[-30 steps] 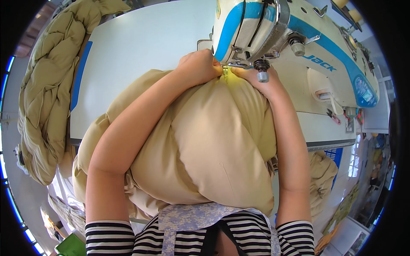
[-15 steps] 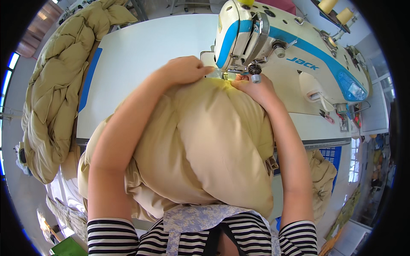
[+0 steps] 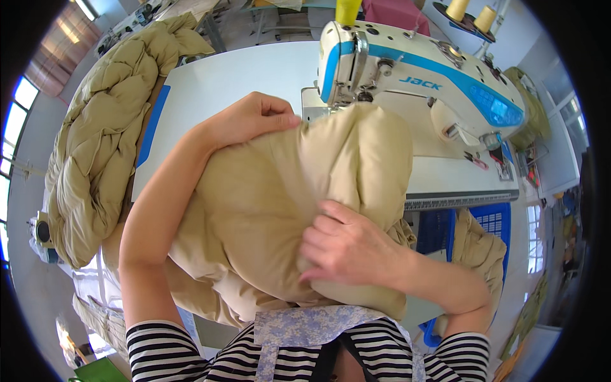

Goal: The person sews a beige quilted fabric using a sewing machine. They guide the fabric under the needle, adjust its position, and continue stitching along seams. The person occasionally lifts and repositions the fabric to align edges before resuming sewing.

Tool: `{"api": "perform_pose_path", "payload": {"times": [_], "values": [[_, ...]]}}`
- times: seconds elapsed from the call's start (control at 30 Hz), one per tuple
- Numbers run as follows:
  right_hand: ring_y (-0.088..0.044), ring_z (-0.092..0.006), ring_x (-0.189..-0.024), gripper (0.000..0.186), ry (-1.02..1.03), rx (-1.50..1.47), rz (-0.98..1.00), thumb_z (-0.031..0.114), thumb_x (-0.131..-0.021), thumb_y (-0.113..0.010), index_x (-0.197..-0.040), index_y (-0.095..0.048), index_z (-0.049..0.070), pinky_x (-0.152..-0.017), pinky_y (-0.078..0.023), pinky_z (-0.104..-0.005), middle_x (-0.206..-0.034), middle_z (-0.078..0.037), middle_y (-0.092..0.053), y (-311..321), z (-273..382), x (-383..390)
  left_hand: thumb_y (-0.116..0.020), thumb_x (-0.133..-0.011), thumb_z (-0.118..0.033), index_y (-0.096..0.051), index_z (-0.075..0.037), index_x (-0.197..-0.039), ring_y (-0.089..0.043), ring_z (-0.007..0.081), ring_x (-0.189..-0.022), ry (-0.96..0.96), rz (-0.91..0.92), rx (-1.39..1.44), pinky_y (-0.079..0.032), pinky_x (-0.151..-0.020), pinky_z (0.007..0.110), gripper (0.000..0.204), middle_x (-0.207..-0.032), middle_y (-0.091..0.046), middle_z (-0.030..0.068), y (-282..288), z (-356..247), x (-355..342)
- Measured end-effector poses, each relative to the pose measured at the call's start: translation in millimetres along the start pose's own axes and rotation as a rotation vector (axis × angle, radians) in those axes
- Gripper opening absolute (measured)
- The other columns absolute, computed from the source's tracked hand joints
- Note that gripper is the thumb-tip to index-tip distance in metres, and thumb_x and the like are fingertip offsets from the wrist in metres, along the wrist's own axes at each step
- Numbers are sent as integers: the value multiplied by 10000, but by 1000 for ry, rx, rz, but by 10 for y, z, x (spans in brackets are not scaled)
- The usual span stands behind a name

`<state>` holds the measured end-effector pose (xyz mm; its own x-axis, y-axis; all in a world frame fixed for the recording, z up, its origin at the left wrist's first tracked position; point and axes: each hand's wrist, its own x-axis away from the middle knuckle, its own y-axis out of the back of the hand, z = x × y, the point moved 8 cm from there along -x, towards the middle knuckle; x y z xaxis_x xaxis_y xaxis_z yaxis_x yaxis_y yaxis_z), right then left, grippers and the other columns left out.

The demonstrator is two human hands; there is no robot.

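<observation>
A puffy beige padded garment [image 3: 248, 210] covers my lap and the table's front edge, reaching up to the sewing machine [image 3: 420, 73]. At its far edge, just left of the machine's needle area, my left hand [image 3: 254, 121] is closed on the cloth, thumb and fingers together. My right hand [image 3: 353, 248] lies lower, over the middle of the garment, with curled, slightly blurred fingers gripping the cloth. A bulging fold of the garment rises in front of the needle area and hides the needle and presser foot. Part of the metal needle plate [image 3: 312, 105] shows beside the fold.
More padded beige pieces [image 3: 102, 140] are heaped along the white table's [image 3: 216, 70] left side. Small pink-handled snips [image 3: 476, 160] lie on the right. A blue plastic basket [image 3: 493, 219] holding beige cloth stands below. Thread cones [image 3: 471, 16] stand behind the machine.
My right hand has left the needle area and come down toward me onto the garment. A fold has risen before the machine. The left hand stays by the far edge, slightly farther left.
</observation>
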<state>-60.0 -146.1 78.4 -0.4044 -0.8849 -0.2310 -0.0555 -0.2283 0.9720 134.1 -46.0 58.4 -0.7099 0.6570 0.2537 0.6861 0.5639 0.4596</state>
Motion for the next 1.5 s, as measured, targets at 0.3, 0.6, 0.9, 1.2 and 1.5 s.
{"api": "perform_pose_path", "payload": {"times": [0.3,0.6,0.9,1.2,1.5], "values": [[-602,-229,-657,356,-422,-228,251,396,-861,-718,-698,-668,84,-639,-474,-396,-708,-40,-618,-23,-308,1193,-657,-934,-317,-627,-71,-1033,-661,337,-881,-400,34,-642,-520,-770,425,267,-940,-683,142,-1049,-513,119],[-583,-238,-732,210,-566,23,-473,196,-852,-747,-823,-637,20,-660,-462,-344,-764,-84,-578,893,-894,573,-683,-940,-270,-644,-43,-1027,-625,302,-829,-761,-104,-302,-504,-761,380,246,-922,-641,122,-750,-816,152],[-593,-267,-740,298,-919,-376,-246,287,-819,-784,-948,-643,58,-686,-473,-350,-815,-65,-593,739,-1205,780,-766,-853,-186,-645,-59,-1010,-612,269,-814,-597,-343,-440,-506,-753,363,235,-919,-644,92,-595,-885,386],[-617,-231,-752,228,-561,-159,-288,188,-804,-777,-950,-638,81,-665,-487,-331,-888,-53,-601,884,-985,299,-769,-827,-123,-639,-58,-988,-584,253,-893,-582,-332,-180,-486,-763,327,217,-959,-617,69,-493,-864,397],[-576,-128,-687,120,-721,-376,-169,141,-887,-718,-950,-662,55,-610,-447,-288,-745,-31,-583,745,-1097,353,-779,-828,-116,-637,-51,-963,-578,230,-914,-705,-359,-358,-476,-801,324,207,-984,-609,63,-513,-832,328]]}}
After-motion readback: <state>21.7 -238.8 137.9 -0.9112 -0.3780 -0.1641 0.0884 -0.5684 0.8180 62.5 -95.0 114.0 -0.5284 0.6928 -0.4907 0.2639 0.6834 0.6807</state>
